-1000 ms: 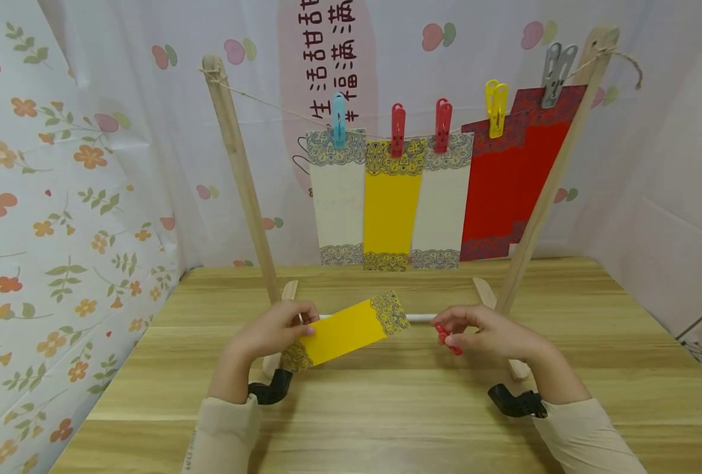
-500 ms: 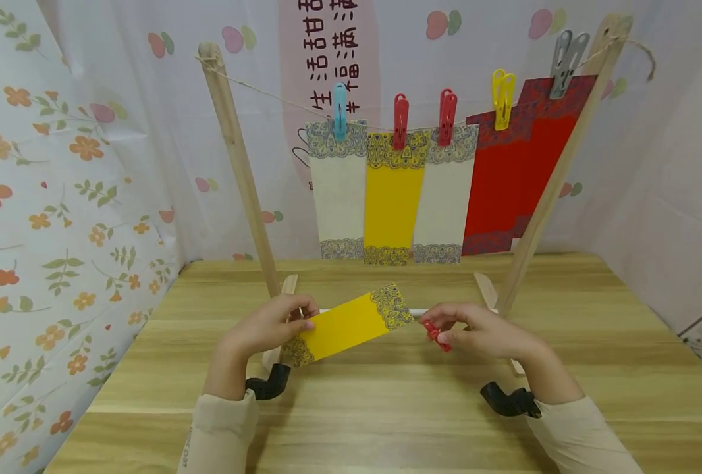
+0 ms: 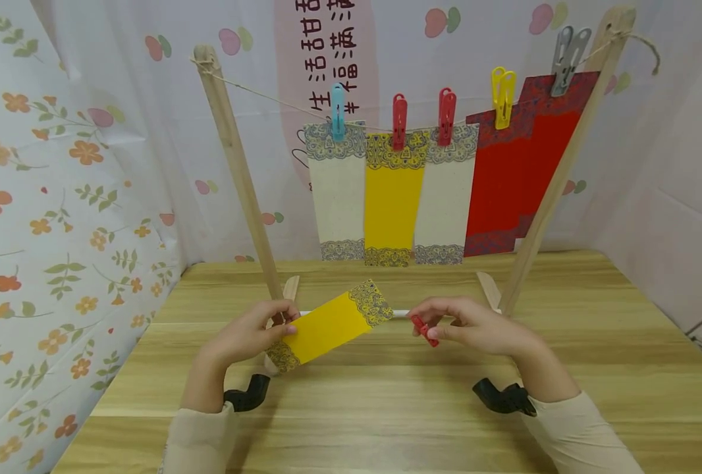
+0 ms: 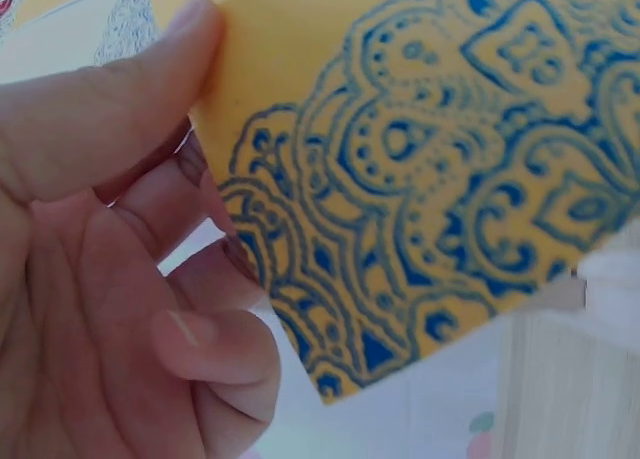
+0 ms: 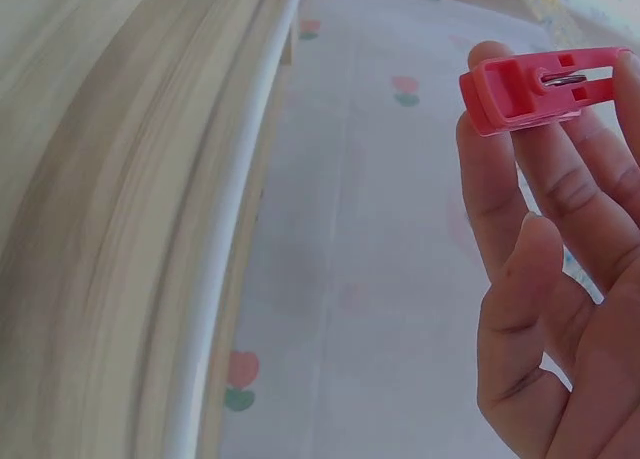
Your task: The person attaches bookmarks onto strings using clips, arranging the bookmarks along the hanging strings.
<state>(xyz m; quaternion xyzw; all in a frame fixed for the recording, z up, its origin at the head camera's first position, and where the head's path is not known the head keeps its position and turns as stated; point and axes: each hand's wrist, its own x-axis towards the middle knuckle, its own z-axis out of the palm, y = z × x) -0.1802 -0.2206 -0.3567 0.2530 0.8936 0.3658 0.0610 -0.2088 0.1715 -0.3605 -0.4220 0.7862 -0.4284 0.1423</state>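
Note:
Between its thumb and fingers my left hand (image 3: 256, 336) pinches a yellow card (image 3: 327, 329) with blue lace-patterned ends, tilted up to the right above the table. In the left wrist view the thumb lies on the card's near edge, beside its patterned end (image 4: 400, 209). My right hand (image 3: 475, 326), to the right of the card and apart from it, holds a red clothespin (image 3: 425, 331) in its fingertips. The right wrist view shows the clothespin (image 5: 540, 87) with its metal spring, across the fingers.
A string (image 3: 268, 101) runs between two wooden posts (image 3: 238, 171). Cards hang from it: two white, a yellow one (image 3: 389, 204) and red ones (image 3: 519, 184), held by blue, red, yellow and grey clothespins. A white rod (image 3: 401, 314) joins the posts low down.
My right hand has moved left with the red clothespin. My left hand and the yellow card have shifted slightly left in the last half second. The hanging cards stay in place.

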